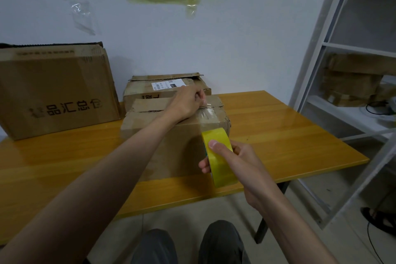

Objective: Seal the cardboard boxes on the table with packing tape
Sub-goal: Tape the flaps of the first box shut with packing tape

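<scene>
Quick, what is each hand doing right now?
Left hand: pinching the tape end down on the front box.
Right hand: gripping the yellow tape roll.

Bare forearms, no sleeves, no watch or rings on left hand or right hand. Dark grey trousers over both knees at bottom edge.

The left forearm hid part of the near box, and the label print was too small to read.
</scene>
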`<act>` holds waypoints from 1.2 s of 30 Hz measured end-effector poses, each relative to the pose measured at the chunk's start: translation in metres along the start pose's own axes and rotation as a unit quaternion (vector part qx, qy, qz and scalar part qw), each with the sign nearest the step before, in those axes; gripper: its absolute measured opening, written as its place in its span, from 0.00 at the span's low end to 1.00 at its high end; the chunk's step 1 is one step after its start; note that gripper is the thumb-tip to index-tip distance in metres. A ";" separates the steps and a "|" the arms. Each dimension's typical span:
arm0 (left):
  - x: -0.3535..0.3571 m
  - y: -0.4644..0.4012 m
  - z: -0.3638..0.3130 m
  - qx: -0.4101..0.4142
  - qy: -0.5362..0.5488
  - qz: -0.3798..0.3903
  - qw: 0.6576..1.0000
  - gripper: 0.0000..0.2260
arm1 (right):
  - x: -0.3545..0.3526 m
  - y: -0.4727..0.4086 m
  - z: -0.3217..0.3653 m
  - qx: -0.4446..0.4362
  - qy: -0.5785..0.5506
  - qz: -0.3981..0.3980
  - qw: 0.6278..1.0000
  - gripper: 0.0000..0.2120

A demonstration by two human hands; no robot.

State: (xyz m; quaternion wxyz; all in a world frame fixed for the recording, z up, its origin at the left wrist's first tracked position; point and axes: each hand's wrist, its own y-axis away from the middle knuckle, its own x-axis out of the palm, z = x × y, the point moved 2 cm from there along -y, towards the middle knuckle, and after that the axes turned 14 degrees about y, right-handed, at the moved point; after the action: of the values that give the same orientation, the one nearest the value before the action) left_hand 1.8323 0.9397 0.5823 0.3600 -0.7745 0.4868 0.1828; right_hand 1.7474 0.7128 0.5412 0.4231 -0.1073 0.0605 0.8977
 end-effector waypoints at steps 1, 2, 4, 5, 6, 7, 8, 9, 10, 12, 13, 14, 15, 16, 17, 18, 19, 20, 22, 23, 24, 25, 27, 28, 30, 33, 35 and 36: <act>0.000 0.000 0.000 0.005 -0.012 0.004 1.000 0.12 | 0.000 0.000 0.000 0.002 -0.002 0.002 1.000 0.14; 0.001 -0.001 0.001 0.005 -0.025 0.006 1.000 0.10 | 0.000 0.000 0.000 0.004 -0.005 0.005 1.000 0.14; 0.001 0.000 0.002 -0.017 -0.023 0.008 1.000 0.09 | 0.000 0.000 -0.001 0.006 -0.008 0.009 1.000 0.14; 0.000 -0.001 0.003 -0.027 -0.020 0.008 0.999 0.11 | 0.000 -0.001 -0.002 0.007 -0.009 0.011 1.000 0.15; 0.000 -0.001 0.003 -0.035 -0.021 0.012 0.999 0.13 | 0.000 -0.001 -0.002 0.008 -0.011 0.011 1.000 0.15; 0.000 -0.002 0.003 -0.035 -0.024 0.018 0.999 0.13 | -0.001 -0.001 -0.004 0.009 -0.014 0.011 1.000 0.15; -0.001 -0.003 0.002 -0.034 -0.023 0.022 0.999 0.13 | -0.001 -0.002 -0.004 0.010 -0.017 0.012 1.000 0.15; -0.002 -0.003 0.001 -0.021 -0.014 0.024 0.999 0.14 | -0.002 -0.002 -0.005 0.012 -0.018 0.013 1.000 0.16; -0.005 -0.002 -0.001 -0.003 0.000 0.024 1.000 0.16 | -0.002 -0.002 -0.006 0.014 -0.019 0.015 1.000 0.16; -0.010 0.003 -0.005 0.048 0.019 0.015 0.999 0.16 | -0.003 -0.002 -0.008 0.017 -0.023 0.020 0.999 0.16; -0.014 0.006 -0.006 0.075 0.008 0.014 0.997 0.13 | -0.003 -0.002 -0.008 0.017 -0.026 0.022 0.999 0.16; -0.018 0.012 -0.007 0.106 -0.014 0.026 0.994 0.11 | -0.003 -0.002 -0.009 0.015 -0.029 0.024 0.999 0.17; -0.021 0.018 -0.008 0.140 -0.038 0.057 0.988 0.09 | -0.003 -0.002 -0.009 0.014 -0.029 0.026 0.999 0.17; -0.025 0.025 -0.007 0.164 -0.061 0.101 0.979 0.10 | -0.003 -0.002 -0.009 0.013 -0.029 0.026 0.999 0.17; -0.028 0.033 -0.007 0.170 -0.080 0.146 0.971 0.13 | -0.003 -0.003 -0.009 0.012 -0.028 0.027 0.999 0.17; -0.030 0.040 -0.004 0.157 -0.095 0.184 0.966 0.18 | -0.002 -0.003 -0.010 0.011 -0.028 0.028 0.999 0.17; -0.032 0.045 -0.002 0.138 -0.103 0.216 0.961 0.23 | -0.001 -0.004 -0.010 0.010 -0.027 0.029 0.999 0.17; -0.034 0.048 0.002 0.113 -0.113 0.248 0.956 0.27 | -0.001 -0.004 -0.009 0.008 -0.028 0.030 0.999 0.17; -0.036 0.047 0.005 0.068 -0.156 0.296 0.940 0.37 | -0.001 -0.004 -0.009 0.005 -0.033 0.031 0.999 0.16; -0.037 0.043 0.006 0.053 -0.179 0.311 0.932 0.42 | -0.002 -0.004 -0.009 0.004 -0.038 0.030 0.999 0.16; -0.040 0.038 0.006 0.041 -0.198 0.322 0.925 0.45 | -0.002 -0.004 -0.010 0.005 -0.043 0.029 0.999 0.16; -0.042 0.032 0.007 0.032 -0.212 0.330 0.919 0.46 | -0.002 -0.004 -0.011 0.007 -0.048 0.028 0.998 0.16; -0.046 0.022 0.009 0.013 -0.228 0.343 0.911 0.48 | -0.002 -0.003 -0.014 0.008 -0.053 0.024 0.998 0.16; -0.046 0.018 0.011 0.003 -0.229 0.354 0.907 0.49 | -0.003 -0.002 -0.016 0.007 -0.055 0.022 0.998 0.15; -0.045 0.012 0.011 -0.011 -0.228 0.370 0.901 0.50 | -0.002 0.000 -0.020 0.002 -0.043 0.020 0.999 0.14; -0.042 0.006 0.011 -0.024 -0.235 0.370 0.898 0.52 | 0.002 0.004 -0.030 -0.025 0.035 -0.009 0.999 0.11; -0.042 0.003 0.012 -0.026 -0.247 0.361 0.899 0.53 | 0.006 0.005 -0.040 -0.056 0.106 -0.046 0.992 0.13; -0.041 0.002 0.012 -0.024 -0.252 0.357 0.899 0.53 | 0.008 0.005 -0.045 -0.067 0.134 -0.058 0.987 0.16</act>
State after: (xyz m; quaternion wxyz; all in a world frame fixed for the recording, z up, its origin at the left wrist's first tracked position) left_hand 1.8123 0.9735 0.5997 0.3625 -0.4855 0.6188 0.4999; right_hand 1.7450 0.7068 0.4954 0.4543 -0.2578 0.0499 0.8513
